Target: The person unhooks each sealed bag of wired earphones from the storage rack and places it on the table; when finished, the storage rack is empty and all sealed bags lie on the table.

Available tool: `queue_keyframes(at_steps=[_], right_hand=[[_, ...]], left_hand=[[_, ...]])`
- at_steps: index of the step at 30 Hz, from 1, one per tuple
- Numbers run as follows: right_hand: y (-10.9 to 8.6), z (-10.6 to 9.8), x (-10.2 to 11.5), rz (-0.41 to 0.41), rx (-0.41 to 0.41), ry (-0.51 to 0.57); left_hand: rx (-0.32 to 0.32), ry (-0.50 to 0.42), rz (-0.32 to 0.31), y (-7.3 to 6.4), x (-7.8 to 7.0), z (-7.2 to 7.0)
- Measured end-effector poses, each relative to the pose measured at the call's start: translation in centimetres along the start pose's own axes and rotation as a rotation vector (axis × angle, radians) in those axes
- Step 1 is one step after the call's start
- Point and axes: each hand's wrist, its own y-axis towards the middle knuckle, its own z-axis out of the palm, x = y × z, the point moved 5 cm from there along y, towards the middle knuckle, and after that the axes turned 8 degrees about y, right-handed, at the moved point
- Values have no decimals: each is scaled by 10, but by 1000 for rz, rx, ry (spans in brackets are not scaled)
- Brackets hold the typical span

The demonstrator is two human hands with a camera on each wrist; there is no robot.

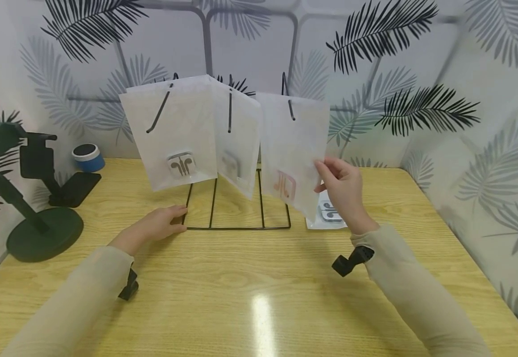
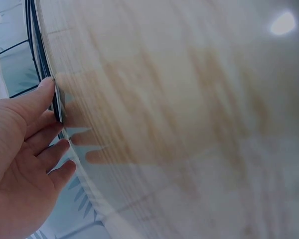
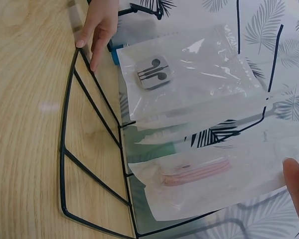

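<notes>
My right hand (image 1: 341, 186) pinches the right edge of a translucent zip bag (image 1: 294, 134), which hangs from a hook of a black wire rack (image 1: 238, 228). Inside this bag shows a pink-edged earphone case (image 1: 284, 186). In the right wrist view only the right thumb (image 3: 296, 181) and part of that hand appear. My left hand (image 1: 153, 225) touches the front left corner of the rack's base, its fingers loosely extended against the wire (image 2: 56, 109). More bags (image 1: 183, 119) hang on the left and middle hooks, with earphones in a white case (image 3: 153, 72) visible in one.
Behind my right hand, another bagged earphone case (image 1: 329, 212) lies on the wooden table (image 1: 223, 297), partly hidden. At the left stand a green stand (image 1: 44, 233), a black phone holder (image 1: 40, 158) and a blue jar (image 1: 88, 158). Leaf-patterned cloth (image 1: 464, 163) backs the table.
</notes>
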Motion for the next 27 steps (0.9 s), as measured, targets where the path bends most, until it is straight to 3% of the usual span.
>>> queue_keyframes(at_steps=[8, 19, 27], right_hand=[[-6, -9, -15, -52, 16, 13], [-21, -15, -5, -87, 38, 11], [-29, -18, 1, -69, 28, 9]], left_hand=[[2, -3, 5, -1, -2, -1], [2, -5, -2, 0, -2, -1], [5, -10, -7, 0, -3, -1]])
